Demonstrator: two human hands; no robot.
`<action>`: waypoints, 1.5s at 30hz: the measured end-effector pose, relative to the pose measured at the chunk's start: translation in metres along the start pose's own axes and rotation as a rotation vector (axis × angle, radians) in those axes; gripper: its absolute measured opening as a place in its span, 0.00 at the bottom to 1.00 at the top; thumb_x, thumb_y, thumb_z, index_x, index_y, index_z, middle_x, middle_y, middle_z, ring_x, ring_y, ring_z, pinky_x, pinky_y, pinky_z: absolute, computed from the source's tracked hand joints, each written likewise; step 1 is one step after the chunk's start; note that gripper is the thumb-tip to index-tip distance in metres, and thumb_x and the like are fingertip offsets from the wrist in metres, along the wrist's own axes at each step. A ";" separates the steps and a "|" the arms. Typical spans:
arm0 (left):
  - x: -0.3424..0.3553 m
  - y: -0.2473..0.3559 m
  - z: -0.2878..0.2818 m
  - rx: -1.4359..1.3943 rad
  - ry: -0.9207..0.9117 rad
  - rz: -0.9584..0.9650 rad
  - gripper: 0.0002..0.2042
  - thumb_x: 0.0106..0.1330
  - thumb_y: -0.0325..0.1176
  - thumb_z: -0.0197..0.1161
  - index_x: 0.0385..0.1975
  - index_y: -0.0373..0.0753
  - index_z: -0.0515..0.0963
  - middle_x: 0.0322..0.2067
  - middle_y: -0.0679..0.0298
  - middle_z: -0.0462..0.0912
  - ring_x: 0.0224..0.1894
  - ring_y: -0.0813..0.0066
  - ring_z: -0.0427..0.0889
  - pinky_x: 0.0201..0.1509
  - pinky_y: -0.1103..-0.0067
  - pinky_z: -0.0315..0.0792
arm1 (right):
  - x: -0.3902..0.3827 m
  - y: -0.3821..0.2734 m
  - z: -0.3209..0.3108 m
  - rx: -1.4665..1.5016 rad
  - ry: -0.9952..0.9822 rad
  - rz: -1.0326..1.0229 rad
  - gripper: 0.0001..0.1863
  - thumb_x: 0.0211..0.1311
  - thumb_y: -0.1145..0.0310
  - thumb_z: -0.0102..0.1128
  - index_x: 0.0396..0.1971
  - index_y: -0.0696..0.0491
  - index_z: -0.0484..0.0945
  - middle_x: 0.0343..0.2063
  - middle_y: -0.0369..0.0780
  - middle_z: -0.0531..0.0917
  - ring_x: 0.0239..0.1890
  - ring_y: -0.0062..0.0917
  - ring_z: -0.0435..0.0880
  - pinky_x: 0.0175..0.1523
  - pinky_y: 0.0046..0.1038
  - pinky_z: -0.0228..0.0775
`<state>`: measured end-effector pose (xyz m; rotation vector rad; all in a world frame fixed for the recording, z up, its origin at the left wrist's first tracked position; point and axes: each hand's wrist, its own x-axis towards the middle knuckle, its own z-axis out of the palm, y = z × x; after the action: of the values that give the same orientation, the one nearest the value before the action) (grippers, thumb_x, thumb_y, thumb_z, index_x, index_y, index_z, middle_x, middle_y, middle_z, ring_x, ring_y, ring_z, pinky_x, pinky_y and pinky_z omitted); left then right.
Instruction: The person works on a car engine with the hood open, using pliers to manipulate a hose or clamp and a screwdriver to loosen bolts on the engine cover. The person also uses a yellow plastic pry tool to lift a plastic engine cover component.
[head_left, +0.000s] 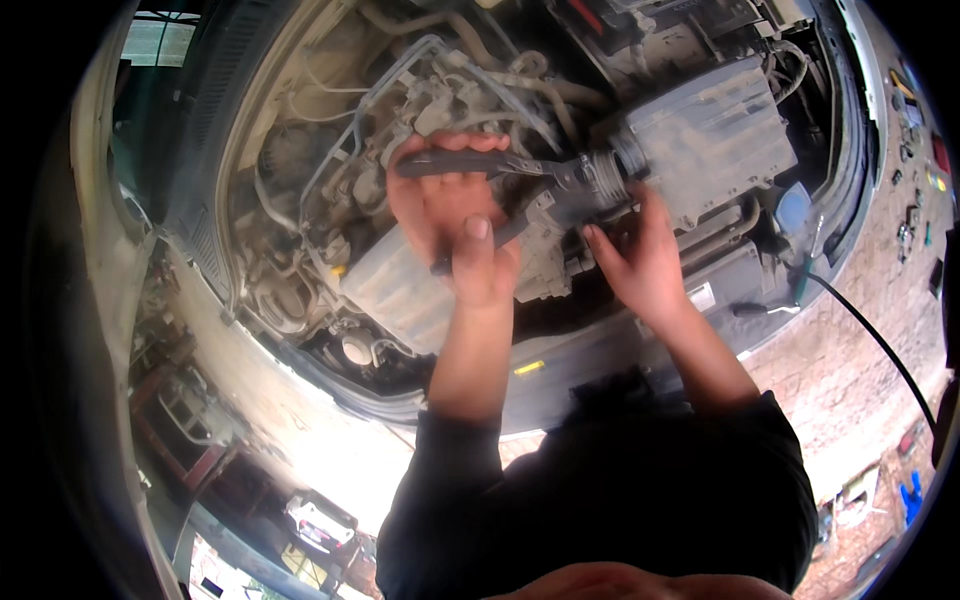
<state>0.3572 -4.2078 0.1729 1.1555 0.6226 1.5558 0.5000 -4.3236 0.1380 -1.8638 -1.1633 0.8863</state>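
Observation:
In my left hand (450, 225) is a pair of pliers (455, 163) with dark handles spread apart, fingers round the upper handle and thumb by the lower one. The jaws meet the near end of a ribbed air intake hose (605, 175); whether they bite on a clamp there is hard to see. My right hand (648, 265) is closed about the underside of that hose, thumb on the left and a finger on the right, its other fingers partly hidden. To the hose's right it joins a dusty grey air filter box (715, 135).
Around my hands lies a dusty engine bay with metal pipes (400, 75) and a grey cover (400, 290). A blue cap (793, 208) sits at the right. On the front edge rests a green-handled tool (803, 280), near a black cable (880, 345). Small parts are scattered on the paving.

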 end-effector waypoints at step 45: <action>0.018 0.021 -0.065 0.163 -0.387 -0.639 0.18 0.76 0.38 0.55 0.54 0.29 0.72 0.51 0.46 0.80 0.54 0.56 0.81 0.59 0.65 0.78 | -0.012 -0.109 0.048 1.329 -0.265 0.592 0.11 0.71 0.62 0.56 0.39 0.54 0.68 0.23 0.37 0.77 0.20 0.19 0.75 0.24 0.22 0.65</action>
<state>0.2897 -4.1862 0.1711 1.1837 0.7672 0.7298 0.4118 -4.2906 0.2112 -0.9175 0.0587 1.6919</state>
